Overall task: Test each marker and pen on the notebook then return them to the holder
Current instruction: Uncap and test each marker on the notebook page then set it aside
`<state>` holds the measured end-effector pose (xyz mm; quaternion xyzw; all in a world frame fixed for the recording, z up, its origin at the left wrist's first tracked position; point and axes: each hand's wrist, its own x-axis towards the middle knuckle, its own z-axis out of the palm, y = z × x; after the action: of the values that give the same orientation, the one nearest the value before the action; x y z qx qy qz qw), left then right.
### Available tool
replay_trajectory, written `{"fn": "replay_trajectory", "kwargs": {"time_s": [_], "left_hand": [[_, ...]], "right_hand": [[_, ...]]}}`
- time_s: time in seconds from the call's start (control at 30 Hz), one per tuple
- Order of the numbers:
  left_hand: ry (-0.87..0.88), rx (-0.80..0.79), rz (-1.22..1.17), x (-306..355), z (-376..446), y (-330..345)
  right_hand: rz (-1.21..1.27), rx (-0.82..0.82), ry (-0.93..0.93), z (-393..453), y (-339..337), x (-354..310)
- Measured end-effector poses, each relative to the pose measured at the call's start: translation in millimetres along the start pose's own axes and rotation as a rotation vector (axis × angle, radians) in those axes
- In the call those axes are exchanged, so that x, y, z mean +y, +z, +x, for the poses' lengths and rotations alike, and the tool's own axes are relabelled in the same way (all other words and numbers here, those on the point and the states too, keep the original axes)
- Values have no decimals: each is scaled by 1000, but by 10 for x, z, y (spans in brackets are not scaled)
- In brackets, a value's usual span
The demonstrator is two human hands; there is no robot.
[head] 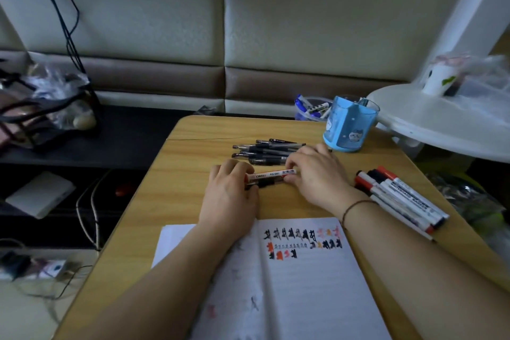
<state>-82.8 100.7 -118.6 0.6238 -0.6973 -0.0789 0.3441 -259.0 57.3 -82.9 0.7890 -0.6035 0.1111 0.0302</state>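
A white marker (pixel 271 174) with a red cap lies level above the wooden table (pixel 165 215), with a dark pen just beneath it. My left hand (pixel 230 196) grips their left end and my right hand (pixel 317 174) pinches the marker's right end. The open notebook (pixel 303 284), scribbled with black and red test marks, lies in front of me under my forearms. Several black pens (pixel 265 152) lie in a pile beyond my hands. Several whiteboard markers (pixel 400 196) lie to the right. The blue holder (pixel 350 124) stands at the table's far right.
A white round stand (pixel 441 124) with a cup overhangs the table's right corner. A clear container (pixel 311 109) with blue pens sits behind the holder. Left of the table, a dark shelf carries a bag (pixel 44 102), cables and a white box.
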Motion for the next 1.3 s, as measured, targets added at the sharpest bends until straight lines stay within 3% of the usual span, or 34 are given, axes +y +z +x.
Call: {"fn": "replay_trajectory", "kwargs": {"time_s": [0.13,0.23,0.33,0.4,0.47,0.6,0.73,0.9,1.1,1.3], "left_hand": [[-16,-1,-51,-45,4,14],[13,43,-85,-50,2,4],[197,154,-187,8,-4,-69],[368,160,-251,110,-45,-146],[524,94,-219,241,-107,-187],[639,-2,-131,396,-214,-128],[607,-182,-254,382,-261,-117],[636,-257,-341,421,-273,-131],[623,-247,-394,420,-258,-134],[374,-180,-619,246,-239,-112]], "right_hand": [[24,44,-23,-64,-74,-16],[184,178,-21,-191,-181,-22],[723,245,50,-402,-339,-72],[1310,112,100,-582,-446,-140],[1550,-19,132,-739,-465,-189],[1339,33,156,-862,-384,-208],[1382,-13,106,-908,-363,-109],[1390,-77,-56,-958,-374,-6],[1308,-63,-84,-985,-431,76],[1371,-64,94,-1257,-450,212]]}}
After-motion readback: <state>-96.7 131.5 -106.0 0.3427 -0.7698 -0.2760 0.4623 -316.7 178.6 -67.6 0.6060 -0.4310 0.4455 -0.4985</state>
